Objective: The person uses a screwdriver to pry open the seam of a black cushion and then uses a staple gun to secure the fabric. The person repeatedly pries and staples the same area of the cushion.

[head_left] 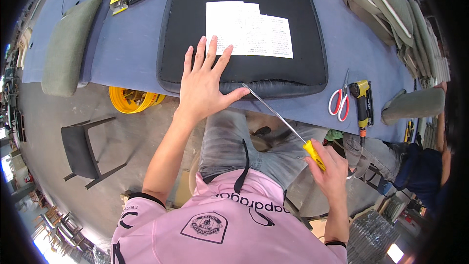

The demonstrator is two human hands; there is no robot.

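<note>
A black padded chair seat [190, 14] lies with its dark backing up on the blue-covered table. My left hand [205, 83] rests on its near edge, fingers spread, fingertips reaching the white printed papers [266, 34] on top. In my right hand [330, 166] is a long screwdriver [281, 120] with a yellow handle. Its thin shaft slants up and left, and the tip meets the seat's near edge beside my left thumb. A dark seam line runs along that edge.
Red-and-white scissors [339, 102] and a yellow-black staple gun [362, 110] lie to the right. Green-grey cushions [73, 44] flank both sides. A yellow bucket [129, 100] stands below the table's left, near a black chair frame [80, 151]. Another person [415, 166] sits at right.
</note>
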